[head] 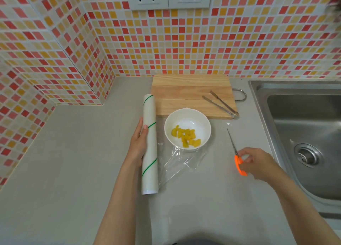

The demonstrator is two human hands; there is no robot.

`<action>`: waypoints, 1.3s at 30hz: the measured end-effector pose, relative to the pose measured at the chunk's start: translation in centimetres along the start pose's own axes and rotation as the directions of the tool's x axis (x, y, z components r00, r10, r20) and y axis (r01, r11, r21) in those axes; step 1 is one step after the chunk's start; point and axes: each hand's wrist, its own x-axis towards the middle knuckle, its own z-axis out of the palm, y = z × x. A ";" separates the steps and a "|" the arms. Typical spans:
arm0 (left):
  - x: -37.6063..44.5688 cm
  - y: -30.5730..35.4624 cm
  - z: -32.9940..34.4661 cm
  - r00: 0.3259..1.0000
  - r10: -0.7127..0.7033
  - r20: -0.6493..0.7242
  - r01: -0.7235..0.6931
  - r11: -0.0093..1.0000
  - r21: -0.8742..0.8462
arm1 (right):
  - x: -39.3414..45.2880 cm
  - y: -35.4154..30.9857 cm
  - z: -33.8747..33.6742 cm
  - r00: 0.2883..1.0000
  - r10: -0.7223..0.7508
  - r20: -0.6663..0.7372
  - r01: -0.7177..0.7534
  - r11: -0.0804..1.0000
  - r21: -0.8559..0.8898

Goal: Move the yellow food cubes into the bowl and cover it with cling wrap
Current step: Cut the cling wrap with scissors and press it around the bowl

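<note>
A white bowl [187, 128] stands on the grey counter with several yellow food cubes [186, 138] inside it. A clear sheet of cling wrap [181, 162] runs from the roll across the counter and lies crumpled around the bowl's near side. The white cling wrap roll [149, 145] with green stripes lies just left of the bowl. My left hand [138, 140] rests against the roll's left side, thumb on top. My right hand [257, 163] grips the orange handles of scissors [238, 157], whose blades point away, right of the bowl.
A wooden cutting board [184, 91] lies behind the bowl against the tiled wall, with metal tongs [220, 102] on its right part. A steel sink [302, 130] fills the right side. Tiled walls close the left and back.
</note>
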 end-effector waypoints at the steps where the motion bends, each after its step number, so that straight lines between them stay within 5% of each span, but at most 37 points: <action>1: 0.1 -0.1 0.0 1.000 -0.003 0.001 0.003 1.000 -0.002 | -0.5 0.1 -0.2 0.997 -0.013 0.082 0.002 0.992 0.126; 4: 0.4 -0.3 0.1 1.000 -0.007 0.010 0.007 1.000 -0.014 | -2.8 0.4 -0.2 0.945 -0.142 0.294 0.045 0.949 0.312; 9: 0.6 -0.5 0.1 1.000 -0.009 0.005 0.009 1.000 -0.021 | -7.6 -0.6 3.4 0.738 -0.201 0.645 -0.009 0.952 0.306; 12: 0.5 -0.5 0.2 1.000 -0.007 0.003 0.007 1.000 -0.027 | -8.7 -2.6 6.3 0.679 -0.184 0.711 -0.019 0.963 0.268; 19: 0.2 0.0 -0.2 0.999 0.012 0.038 -0.010 0.999 -0.047 | -7.9 -7.7 9.8 0.696 -0.231 0.680 -0.002 0.946 0.323; 31: -0.2 0.1 -0.1 0.997 -0.005 0.083 0.016 0.990 -0.139 | -8.0 -9.7 12.2 0.883 -0.183 0.432 -0.096 0.830 0.549; 39: -0.3 -0.3 -0.3 0.997 0.015 0.082 -0.003 0.990 -0.140 | -7.4 -10.6 12.3 0.889 -0.134 0.439 -0.126 0.848 0.514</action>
